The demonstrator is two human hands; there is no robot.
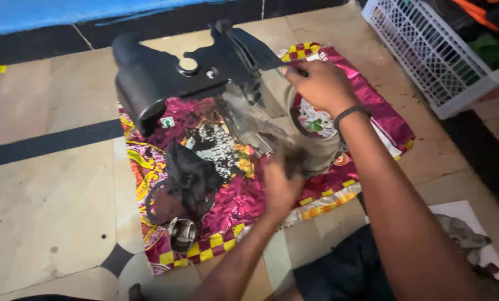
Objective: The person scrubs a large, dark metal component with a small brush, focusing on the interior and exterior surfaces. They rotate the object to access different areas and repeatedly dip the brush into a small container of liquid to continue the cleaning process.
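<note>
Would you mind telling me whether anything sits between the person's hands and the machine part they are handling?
Nothing visible does. The right hand already grips the upper edge of the black and metal machine part, and the left hand touches its lower edge, though motion blur hides that contact.

Both hands grip a black-and-metal machine part point(227, 83) over a magenta foil sheet point(372, 106), white crate point(428, 50) at two o'clock.
</note>
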